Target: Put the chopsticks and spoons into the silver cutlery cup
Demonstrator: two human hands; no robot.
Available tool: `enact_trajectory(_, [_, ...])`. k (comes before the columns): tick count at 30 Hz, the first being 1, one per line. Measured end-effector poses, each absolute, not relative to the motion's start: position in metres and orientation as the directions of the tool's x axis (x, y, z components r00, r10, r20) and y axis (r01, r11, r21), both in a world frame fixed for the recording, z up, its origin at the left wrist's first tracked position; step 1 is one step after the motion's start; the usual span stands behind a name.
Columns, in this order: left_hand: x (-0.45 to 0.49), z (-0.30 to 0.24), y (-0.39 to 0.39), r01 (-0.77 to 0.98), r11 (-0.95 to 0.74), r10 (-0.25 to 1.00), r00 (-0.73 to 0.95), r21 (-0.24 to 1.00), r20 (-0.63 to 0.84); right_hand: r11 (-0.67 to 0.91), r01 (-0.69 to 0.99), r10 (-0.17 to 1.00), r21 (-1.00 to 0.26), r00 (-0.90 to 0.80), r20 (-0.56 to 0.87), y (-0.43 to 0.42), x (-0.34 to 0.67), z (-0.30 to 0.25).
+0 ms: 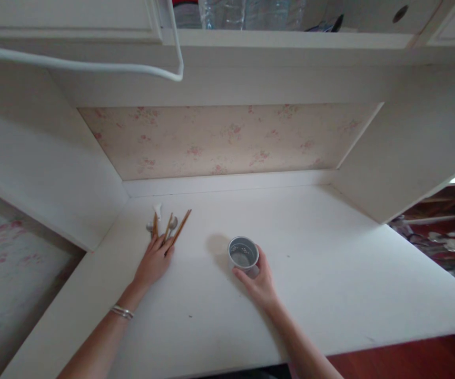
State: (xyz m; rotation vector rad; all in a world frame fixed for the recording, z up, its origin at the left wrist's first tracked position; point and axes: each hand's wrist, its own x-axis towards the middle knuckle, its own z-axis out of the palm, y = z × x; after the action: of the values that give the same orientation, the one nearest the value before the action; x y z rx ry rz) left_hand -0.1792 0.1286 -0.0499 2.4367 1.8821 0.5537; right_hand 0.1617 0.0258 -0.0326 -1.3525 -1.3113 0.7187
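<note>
On the left of the white tabletop, my left hand (157, 259) is closed over the near ends of a bundle of utensils. Wooden chopsticks (181, 227) fan out from under its fingers, along with metal spoons (173, 223) and a white utensil (158, 209) whose kind I cannot make out. My right hand (259, 279) grips a grey metal cup (243, 253) from its right side, thumb in front. The cup's mouth faces up, and small holes show in its inner wall. Whether its base touches the table is unclear.
The white tabletop (330, 284) is walled by side panels, with a floral back panel (227, 139). Overhead, a shelf holds clear plastic bottles (247, 13). A white bar (93, 67) juts in at upper left. Blurred items lie beyond the right panel.
</note>
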Motion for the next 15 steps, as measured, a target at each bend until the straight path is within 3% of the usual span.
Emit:
enact_trajectory(8, [-0.118,-0.059,0.021,0.914,-0.334,0.911,0.251,0.231,0.326,0.164,0.276,0.946,-0.947,0.229,0.231,0.025,0.16,-0.033])
enact_trajectory(15, [-0.1,-0.042,-0.004,0.899,-0.302,0.939,0.222,0.317,0.264,0.187,0.223,0.942,-0.957,0.234,0.239,0.022,0.158,-0.032])
